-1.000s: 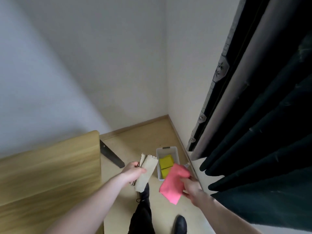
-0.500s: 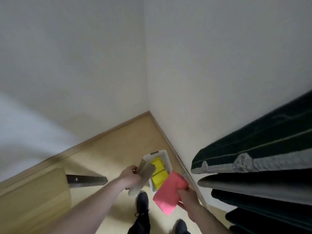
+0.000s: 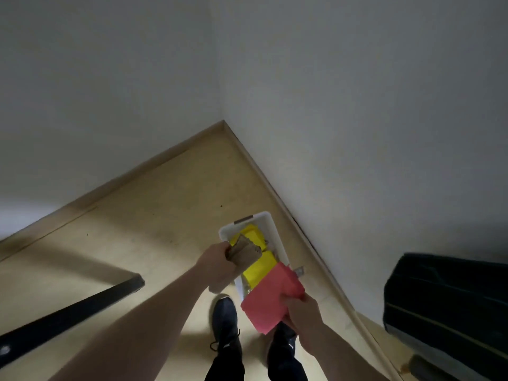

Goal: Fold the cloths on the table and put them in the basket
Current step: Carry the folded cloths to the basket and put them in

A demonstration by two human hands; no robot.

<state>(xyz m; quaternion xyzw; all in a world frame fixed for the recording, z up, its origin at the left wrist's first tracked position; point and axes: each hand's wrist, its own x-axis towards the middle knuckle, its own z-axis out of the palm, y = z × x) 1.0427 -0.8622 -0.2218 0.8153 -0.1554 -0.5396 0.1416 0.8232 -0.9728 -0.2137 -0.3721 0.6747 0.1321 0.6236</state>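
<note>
A white basket stands on the floor against the right wall, with folded yellow cloths lying in it. My left hand grips a folded beige cloth just above the basket's near left part. A folded pink cloth is held by my right hand over the basket's near end, hiding that end.
The basket sits in a room corner on a light wooden floor. A black table leg slants across the lower left. A dark curtain hangs at the right. My two black shoes stand just before the basket.
The view has swung away from the table toward the corner. Both hands have moved forward with their cloths; the beige cloth is now over the basket.
</note>
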